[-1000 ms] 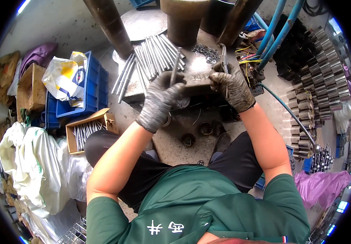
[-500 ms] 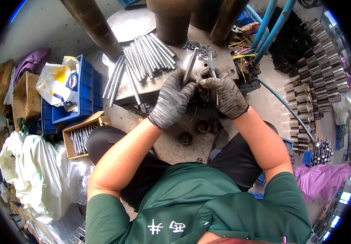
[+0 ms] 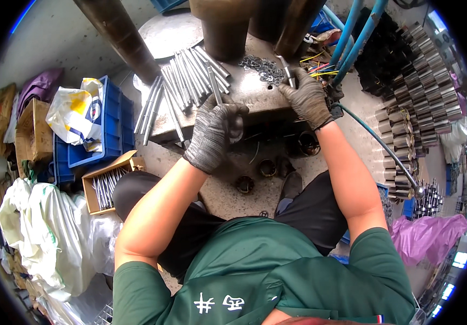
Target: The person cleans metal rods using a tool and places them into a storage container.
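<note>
- A seated person in a green shirt and grey work gloves leans over a round metal tabletop (image 3: 244, 92).
- The left hand (image 3: 214, 132) is closed around one thin metal rod (image 3: 213, 86), which points up and away from the person, its far end over the tabletop.
- Just beyond that rod, a loose fan of similar metal rods (image 3: 187, 81) lies spread across the tabletop's left part.
- The right hand (image 3: 306, 97) rests at the tabletop's right edge, fingers curled on a short metal piece (image 3: 286, 70); how firmly it grips cannot be told.
- Between the two hands, toward the far side of the tabletop, lies a small heap of metal washers (image 3: 260, 67), near the right hand's fingertips.
- The two hands are well apart, the held rod nearer the left one's side.
- Left of the tabletop, on the floor, a cardboard box (image 3: 106, 181) holds more rods, beside a blue crate (image 3: 111, 130).
- Right of the tabletop stand rows of stacked metal cylinders (image 3: 406, 124).
</note>
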Demonstrator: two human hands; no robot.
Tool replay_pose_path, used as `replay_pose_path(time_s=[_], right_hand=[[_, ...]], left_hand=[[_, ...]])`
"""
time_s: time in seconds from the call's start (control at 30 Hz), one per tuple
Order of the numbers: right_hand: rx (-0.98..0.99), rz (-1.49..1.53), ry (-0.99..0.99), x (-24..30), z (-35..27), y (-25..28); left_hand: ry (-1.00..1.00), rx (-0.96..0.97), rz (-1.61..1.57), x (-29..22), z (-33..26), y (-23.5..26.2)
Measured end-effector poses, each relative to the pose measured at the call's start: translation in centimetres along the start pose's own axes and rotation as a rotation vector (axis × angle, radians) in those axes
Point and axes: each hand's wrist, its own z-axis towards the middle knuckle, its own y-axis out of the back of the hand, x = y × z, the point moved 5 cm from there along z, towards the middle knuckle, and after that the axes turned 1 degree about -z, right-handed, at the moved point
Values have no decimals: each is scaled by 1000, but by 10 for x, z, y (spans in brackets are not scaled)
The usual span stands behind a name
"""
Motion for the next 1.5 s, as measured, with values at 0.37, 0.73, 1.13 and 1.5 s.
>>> replay_pose_path(time_s=[0.37, 0.73, 1.13, 1.5], right_hand=[[114, -151, 468, 95, -62, 20], [134, -282, 560, 102, -67, 14], [185, -154, 439, 89, -64, 21], [307, 308, 35, 62, -55, 43]], left_hand=[[92, -115, -101, -1, -1, 16], [88, -118, -110, 3, -4, 10], [3, -53, 355, -8, -10, 7], [-172, 40, 815, -18, -28, -3]])
